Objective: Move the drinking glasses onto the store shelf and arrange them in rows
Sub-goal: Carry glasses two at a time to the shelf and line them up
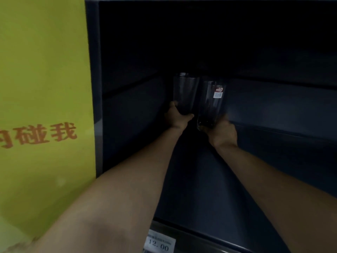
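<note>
Clear glass catches little light deep in a dark navy metal store shelf (273,110), where a person reaches in with both arms, each hand wrapped around the base of a tall, straight-sided drinking glass. The left hand (177,117) clasps the lower part of the plain clear tumbler (185,92); the right hand (221,129) closes around the thick foot of the second clear tumbler bearing a small red-and-white sticker (212,99) near its rim. The two glasses stand upright, just beside each other, toward the back of the shelf bay; whether their bases already rest on the shelf floor cannot be told. No other glasses show on the shelf, so the rows appear barely begun. Smooth, rigid and breakable, such tumblers are likely to slip in a loose hold and chip if knocked together, so a firm hold low on the body, where the weight sits, looks the safest. A yellow-green panel with red Chinese characters (43,106) flanks the bay on the left, and a white price tag reading 12.00 (159,244) marks the front edge.
</note>
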{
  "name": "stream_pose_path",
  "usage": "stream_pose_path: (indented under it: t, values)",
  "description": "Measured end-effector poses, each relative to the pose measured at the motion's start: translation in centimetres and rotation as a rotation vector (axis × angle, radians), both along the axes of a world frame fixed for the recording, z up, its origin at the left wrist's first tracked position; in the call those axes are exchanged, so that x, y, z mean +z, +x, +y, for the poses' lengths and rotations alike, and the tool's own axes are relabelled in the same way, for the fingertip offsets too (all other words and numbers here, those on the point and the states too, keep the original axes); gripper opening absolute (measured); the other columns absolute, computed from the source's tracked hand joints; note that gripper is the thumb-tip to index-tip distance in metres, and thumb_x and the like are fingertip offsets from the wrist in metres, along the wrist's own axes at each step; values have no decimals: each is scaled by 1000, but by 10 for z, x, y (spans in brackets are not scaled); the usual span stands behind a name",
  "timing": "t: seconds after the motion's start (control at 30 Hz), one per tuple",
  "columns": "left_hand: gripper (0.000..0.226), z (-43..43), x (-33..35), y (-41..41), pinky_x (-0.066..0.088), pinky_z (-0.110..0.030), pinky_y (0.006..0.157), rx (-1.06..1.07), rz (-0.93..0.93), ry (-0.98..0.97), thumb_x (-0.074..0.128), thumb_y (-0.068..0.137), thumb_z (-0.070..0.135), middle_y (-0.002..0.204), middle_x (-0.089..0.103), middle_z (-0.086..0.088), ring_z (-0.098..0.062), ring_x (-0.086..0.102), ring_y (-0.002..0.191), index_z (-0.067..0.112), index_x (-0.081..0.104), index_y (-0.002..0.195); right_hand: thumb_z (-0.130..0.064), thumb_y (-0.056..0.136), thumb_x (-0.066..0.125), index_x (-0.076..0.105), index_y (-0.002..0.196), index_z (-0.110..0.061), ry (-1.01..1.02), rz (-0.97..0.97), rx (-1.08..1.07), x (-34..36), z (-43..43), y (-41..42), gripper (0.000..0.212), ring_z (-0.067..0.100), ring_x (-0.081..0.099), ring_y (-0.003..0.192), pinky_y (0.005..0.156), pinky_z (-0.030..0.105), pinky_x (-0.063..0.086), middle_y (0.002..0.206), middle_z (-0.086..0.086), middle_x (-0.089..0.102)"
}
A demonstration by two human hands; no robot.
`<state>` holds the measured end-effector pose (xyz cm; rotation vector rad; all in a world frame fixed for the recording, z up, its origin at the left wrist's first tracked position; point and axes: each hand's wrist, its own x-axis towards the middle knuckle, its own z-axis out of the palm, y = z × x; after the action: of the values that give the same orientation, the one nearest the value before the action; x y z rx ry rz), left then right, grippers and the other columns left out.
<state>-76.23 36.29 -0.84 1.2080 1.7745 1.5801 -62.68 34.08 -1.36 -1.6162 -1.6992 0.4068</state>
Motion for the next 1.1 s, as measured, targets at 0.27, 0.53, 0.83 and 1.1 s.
stream_pose_path:
  t: [0.27, 0.53, 0.83, 1.1]
  values:
    - [68, 17, -2, -1, 46, -25, 80, 4, -3, -15, 80, 78, 10, 133, 57, -12, -26, 59, 117, 12, 43, 135, -46, 88, 67, 47, 120, -3, 17, -175, 2, -2, 16, -7, 57, 38, 56, 113, 77, 37, 44, 118, 24, 62]
    - [73, 26, -2, -4, 52, -36, 85, 5, 64, -123, 80, 78, 12, 136, 54, -12, -31, 57, 118, 16, 39, 137, -48, 91, 62, 52, 119, -5, 7, -249, -42, -3, 22, -7, 52, 37, 58, 111, 75, 34, 42, 117, 21, 63]
    - [75, 33, -4, -10, 54, -45, 92, 36, 174, -147, 87, 70, 23, 130, 60, -10, -31, 60, 116, 15, 44, 131, -65, 89, 52, 64, 114, -10, -52, -299, -75, -5, 33, -9, 62, 33, 60, 109, 95, 44, 48, 118, 16, 64]
    - [78, 43, -5, -9, 52, -39, 96, 5, 88, -131, 86, 73, 19, 138, 54, -12, -30, 57, 121, 11, 42, 138, -59, 94, 48, 63, 120, -9, -89, -304, -141, -7, 42, -9, 57, 32, 54, 118, 99, 40, 41, 131, 15, 53]
